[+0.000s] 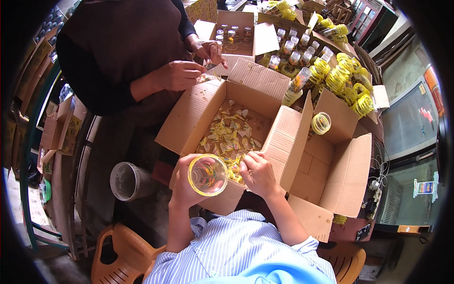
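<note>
My left hand [183,185] is wrapped round a clear plastic cup [208,175] with a yellow rim, its mouth tipped up toward me. Just to the right, my right hand [259,173] is closed in a pinch; what its fingertips hold, if anything, is hidden. Both hands are over the near edge of an open cardboard box [189,125]. Torn yellow and white scraps [230,132] lie scattered on that box's bottom. Across from me, a co-worker's hands [182,75] work at a small piece above the box's far left corner.
A second open cardboard box [309,182] stands at the right, with a clear cup [321,123] by its far wall. Behind it are several stacked cups [299,79] and yellow rings [338,78]. A whitish bucket [130,181] and an orange chair [124,255] are at the left.
</note>
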### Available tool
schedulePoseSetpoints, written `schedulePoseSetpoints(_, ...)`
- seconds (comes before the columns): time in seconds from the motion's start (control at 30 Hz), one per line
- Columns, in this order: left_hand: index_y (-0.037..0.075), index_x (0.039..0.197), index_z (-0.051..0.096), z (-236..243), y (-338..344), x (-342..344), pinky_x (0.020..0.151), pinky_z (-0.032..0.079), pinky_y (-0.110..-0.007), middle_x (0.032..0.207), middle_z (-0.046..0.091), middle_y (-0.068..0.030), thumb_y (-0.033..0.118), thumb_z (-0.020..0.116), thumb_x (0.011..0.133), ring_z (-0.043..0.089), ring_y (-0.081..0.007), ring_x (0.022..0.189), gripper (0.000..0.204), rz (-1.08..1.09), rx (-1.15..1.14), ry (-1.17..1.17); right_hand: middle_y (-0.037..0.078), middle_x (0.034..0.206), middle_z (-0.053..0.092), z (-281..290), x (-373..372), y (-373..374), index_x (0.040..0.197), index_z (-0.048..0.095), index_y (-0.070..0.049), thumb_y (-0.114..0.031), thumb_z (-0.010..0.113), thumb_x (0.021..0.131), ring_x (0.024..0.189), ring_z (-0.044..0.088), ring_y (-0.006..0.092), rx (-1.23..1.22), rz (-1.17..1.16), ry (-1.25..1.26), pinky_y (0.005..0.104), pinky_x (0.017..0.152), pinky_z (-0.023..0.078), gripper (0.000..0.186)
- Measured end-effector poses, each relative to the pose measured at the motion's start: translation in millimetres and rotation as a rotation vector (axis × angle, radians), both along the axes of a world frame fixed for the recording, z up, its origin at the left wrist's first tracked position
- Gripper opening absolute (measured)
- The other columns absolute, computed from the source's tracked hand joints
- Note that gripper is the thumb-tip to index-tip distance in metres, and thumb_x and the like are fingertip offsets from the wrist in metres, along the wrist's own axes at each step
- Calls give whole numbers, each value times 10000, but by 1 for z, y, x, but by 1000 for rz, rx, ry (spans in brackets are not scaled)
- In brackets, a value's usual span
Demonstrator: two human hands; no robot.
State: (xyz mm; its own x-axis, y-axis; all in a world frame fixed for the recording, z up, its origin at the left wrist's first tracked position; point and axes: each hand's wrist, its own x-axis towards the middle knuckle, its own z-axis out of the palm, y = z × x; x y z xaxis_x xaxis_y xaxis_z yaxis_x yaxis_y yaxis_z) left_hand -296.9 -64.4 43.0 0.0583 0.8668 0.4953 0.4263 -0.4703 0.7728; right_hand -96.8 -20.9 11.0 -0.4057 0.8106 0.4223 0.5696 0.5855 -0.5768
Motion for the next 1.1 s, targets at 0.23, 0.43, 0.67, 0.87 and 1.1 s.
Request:
schedulePoseSetpoints(0.23,65,1103,365,0,1,3,765,527,-299,970,603,-83,138,851,592,625,-192,909,709,-1,9,-1,30,785,606,2,-8,-4,858,640,-86,-122,625,795,765,597,201,55,-136,-73,336,757,413,74)
schedulePoseSetpoints(0.43,61,1114,376,0,4,4,754,529,-293,975,593,-81,148,855,590,620,-183,904,716,-1,-11,-12,-23,808,601,30,-5,-28,890,663,-134,-100,732,695,698,576,133,302,30,182,304,720,411,209)
schedulePoseSetpoints(0.67,56,1098,376,2,4,5,755,522,-292,971,585,-75,168,857,591,613,-185,899,708,-17,-25,17,-42,840,594,36,-5,-33,878,657,-142,-108,690,706,744,587,96,404,44,13,287,766,375,179)
schedulePoseSetpoints(0.87,54,1101,366,5,4,4,766,516,-310,970,583,-85,166,853,595,615,-201,896,711,-12,-31,63,-41,883,578,41,-2,-34,918,636,-136,-127,637,740,803,583,82,457,69,-195,298,839,338,178)
schedulePoseSetpoints(1.1,52,1100,364,4,4,8,753,513,-331,957,591,-97,168,843,604,619,-234,880,699,-22,-27,83,10,880,569,44,-2,-30,911,613,-98,-124,644,747,811,579,122,364,143,-160,320,839,365,168)
